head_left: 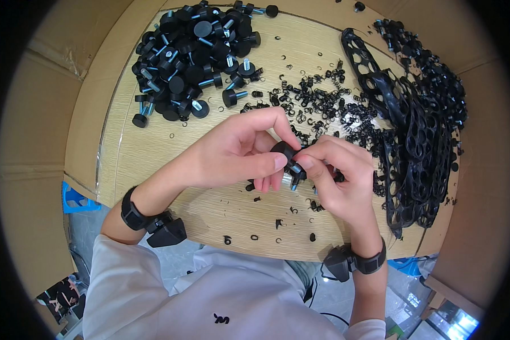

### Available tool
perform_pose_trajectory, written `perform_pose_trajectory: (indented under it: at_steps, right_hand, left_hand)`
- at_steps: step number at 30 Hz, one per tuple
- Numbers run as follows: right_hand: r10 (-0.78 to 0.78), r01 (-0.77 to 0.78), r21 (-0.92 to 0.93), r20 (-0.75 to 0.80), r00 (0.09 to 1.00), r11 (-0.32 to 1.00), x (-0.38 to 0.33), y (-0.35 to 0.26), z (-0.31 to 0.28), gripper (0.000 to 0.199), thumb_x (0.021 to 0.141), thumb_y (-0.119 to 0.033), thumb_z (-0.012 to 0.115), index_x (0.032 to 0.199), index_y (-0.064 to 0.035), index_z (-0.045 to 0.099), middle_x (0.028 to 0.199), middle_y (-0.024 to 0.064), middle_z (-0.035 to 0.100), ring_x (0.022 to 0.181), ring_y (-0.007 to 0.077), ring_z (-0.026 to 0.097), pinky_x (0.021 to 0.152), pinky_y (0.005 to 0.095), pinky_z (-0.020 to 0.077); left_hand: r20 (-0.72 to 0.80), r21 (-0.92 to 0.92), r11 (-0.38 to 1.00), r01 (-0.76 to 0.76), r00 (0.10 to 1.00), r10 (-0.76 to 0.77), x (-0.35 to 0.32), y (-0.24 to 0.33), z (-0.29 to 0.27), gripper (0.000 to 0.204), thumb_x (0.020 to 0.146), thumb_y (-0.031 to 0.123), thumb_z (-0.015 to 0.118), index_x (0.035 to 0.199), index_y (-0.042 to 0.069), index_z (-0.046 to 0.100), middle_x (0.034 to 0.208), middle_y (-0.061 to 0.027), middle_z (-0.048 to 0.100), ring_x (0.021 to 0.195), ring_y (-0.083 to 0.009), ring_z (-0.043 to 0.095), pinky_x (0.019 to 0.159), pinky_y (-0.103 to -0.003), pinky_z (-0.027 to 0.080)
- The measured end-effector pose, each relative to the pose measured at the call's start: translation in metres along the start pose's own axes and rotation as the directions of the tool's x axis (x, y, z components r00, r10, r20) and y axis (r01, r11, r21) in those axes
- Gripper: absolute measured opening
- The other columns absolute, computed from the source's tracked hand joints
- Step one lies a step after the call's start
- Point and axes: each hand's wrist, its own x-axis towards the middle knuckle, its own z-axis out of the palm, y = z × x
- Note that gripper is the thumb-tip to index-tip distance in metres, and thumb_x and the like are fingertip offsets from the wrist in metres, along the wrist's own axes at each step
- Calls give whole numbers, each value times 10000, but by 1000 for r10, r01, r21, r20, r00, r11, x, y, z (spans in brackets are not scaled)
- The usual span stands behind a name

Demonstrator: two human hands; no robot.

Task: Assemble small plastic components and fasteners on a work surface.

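Observation:
Over the middle of the table, my left hand [238,150] pinches a black rubber foot [284,149] between thumb and fingers. The foot is a round black cap with a threaded bolt, which seems to point down and to the right. Against its right side, my right hand [341,173] has thumb and forefinger pressed together; its fingertips hide what they grip, if anything. Dark pieces and another bolt end show just beneath the fingers, partly covered by them. Small black rubber scraps [317,107] lie scattered just beyond both hands.
A large heap of black rubber feet [192,62] lies at the far left. To the right are piled perforated black rubber sheets [416,141], with more bolted pieces [436,79] behind. Cardboard walls [48,124] surround the wooden table [147,153]. Loose scraps [254,237] dot its near edge.

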Motion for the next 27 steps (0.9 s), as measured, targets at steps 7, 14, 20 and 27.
perform_pose_trajectory:
  at_steps: [7, 14, 20, 27]
  right_hand:
    - [152, -155, 107, 35, 988, 982, -4, 4, 2, 48, 812, -19, 657, 772, -2, 638, 638, 77, 596, 511, 162, 531, 469, 276, 393]
    - [357, -343, 301, 10, 934, 890, -7, 5, 7, 96, 869, -78, 636, 805, -8, 655, 630, 7, 596, 543, 36, 486, 461, 205, 339]
    - [367, -344, 227, -68, 928, 911, -5, 1, 6, 90, 867, -80, 637, 810, -14, 658, 639, 7, 597, 539, 36, 477, 470, 199, 337]
    - [395, -352, 265, -127, 910, 898, -6, 2, 7, 97, 872, -83, 635, 812, -9, 656, 659, 2, 602, 563, 42, 486, 492, 198, 346]
  left_hand:
    - [30, -79, 996, -52, 998, 55, 1, -2, 2, 277, 883, 144, 632, 1054, -14, 482, 839, -117, 627, 711, -156, 662, 543, -233, 528]
    - [-5, -19, 986, -165, 986, 165, 1, -1, 5, 285, 858, 128, 645, 1055, -10, 491, 888, -148, 633, 697, -162, 656, 565, -242, 528]
    - [-48, -80, 995, -55, 998, 52, 1, 8, 7, 278, 823, 56, 641, 1046, 1, 483, 905, -149, 637, 676, -161, 641, 592, -253, 520]
    - [-39, 43, 994, -103, 994, 104, 0, 2, 3, 283, 813, -33, 621, 1056, 5, 482, 1019, -165, 612, 769, -156, 625, 660, -269, 528]
